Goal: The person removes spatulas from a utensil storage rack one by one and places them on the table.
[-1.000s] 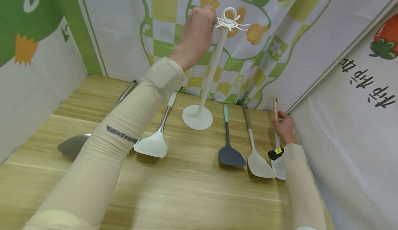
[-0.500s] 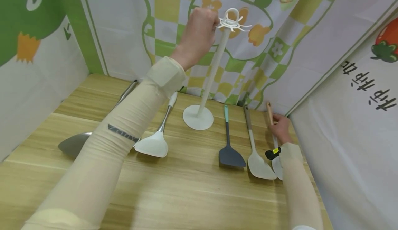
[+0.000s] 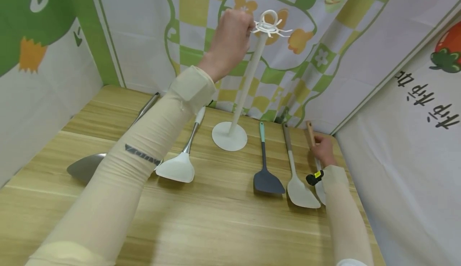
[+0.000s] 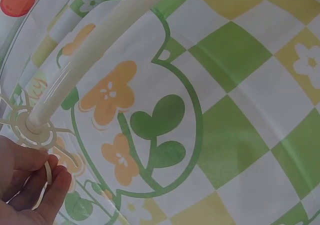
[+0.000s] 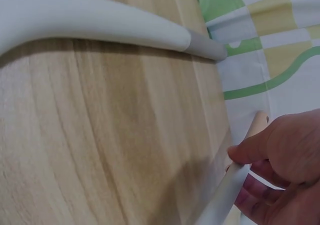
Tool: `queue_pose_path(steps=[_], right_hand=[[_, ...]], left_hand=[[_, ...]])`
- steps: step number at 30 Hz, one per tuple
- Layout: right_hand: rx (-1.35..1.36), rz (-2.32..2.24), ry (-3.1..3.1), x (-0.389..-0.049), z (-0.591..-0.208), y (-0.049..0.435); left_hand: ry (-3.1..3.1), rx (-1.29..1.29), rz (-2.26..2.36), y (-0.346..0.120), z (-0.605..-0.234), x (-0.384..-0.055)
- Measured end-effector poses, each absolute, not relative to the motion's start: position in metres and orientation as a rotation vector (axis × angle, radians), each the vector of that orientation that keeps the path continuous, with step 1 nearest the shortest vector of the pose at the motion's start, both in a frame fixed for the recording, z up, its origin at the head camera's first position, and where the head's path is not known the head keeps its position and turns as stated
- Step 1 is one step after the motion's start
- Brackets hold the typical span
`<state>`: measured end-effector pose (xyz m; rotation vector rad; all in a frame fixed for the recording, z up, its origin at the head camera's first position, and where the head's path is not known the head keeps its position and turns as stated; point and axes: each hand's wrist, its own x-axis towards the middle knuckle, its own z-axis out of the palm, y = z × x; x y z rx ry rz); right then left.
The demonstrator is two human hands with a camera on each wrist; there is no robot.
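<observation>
In the head view, a white utensil stand (image 3: 248, 82) rises from a round base, with a ring and hooks on top. My left hand (image 3: 232, 36) holds it at the top; the left wrist view shows the fingers (image 4: 56, 185) pinching one hook. Far right, my right hand (image 3: 324, 151) grips a white spatula (image 3: 310, 134) with a wooden handle end. Thumb and fingers close round it where wood meets white in the right wrist view, while my wrist partly covers its blade in the head view. Beside it lies a beige spatula (image 3: 300, 190) with a brown-grey handle end.
A dark grey spatula (image 3: 267, 181) with a mint handle end lies right of the base. Left of it are a white spatula (image 3: 178, 168) with a metal shaft and a metal utensil (image 3: 84, 168), partly behind my left arm. Curtains (image 3: 194, 10) border the wooden table (image 3: 216, 226).
My right hand has shifted left with the wooden-handled spatula, whose handle end now leans left, nearer the beige spatula. My left hand stays on the stand's top.
</observation>
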<state>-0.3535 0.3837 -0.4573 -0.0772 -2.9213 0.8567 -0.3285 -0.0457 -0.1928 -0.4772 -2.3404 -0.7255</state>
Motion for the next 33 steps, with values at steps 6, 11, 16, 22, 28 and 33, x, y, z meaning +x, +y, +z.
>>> queue_pose_path(steps=[6, 11, 16, 22, 28, 33], right_hand=[[-0.142, 0.860, -2.969, -0.354, -0.463, 0.387], [-0.172, 0.898, -2.975, -0.354, -0.465, 0.386], [-0.194, 0.919, -2.958, -0.355, -0.466, 0.385], [-0.204, 0.889, -2.957, -0.355, -0.467, 0.386], [-0.213, 0.869, -2.970, -0.354, -0.469, 0.387], [-0.216, 0.862, -2.965, -0.354, -0.471, 0.388]], left_hand=[[-2.353, -0.473, -0.722, -0.046, -0.193, -0.328], [-2.345, -0.471, -0.717, -0.046, -0.193, -0.328], [-2.334, -0.479, -0.708, -0.046, -0.194, -0.328], [-2.317, -0.493, -0.718, -0.046, -0.195, -0.328], [-2.323, -0.489, -0.710, -0.046, -0.195, -0.328], [-2.311, -0.493, -0.720, -0.046, -0.196, -0.328]])
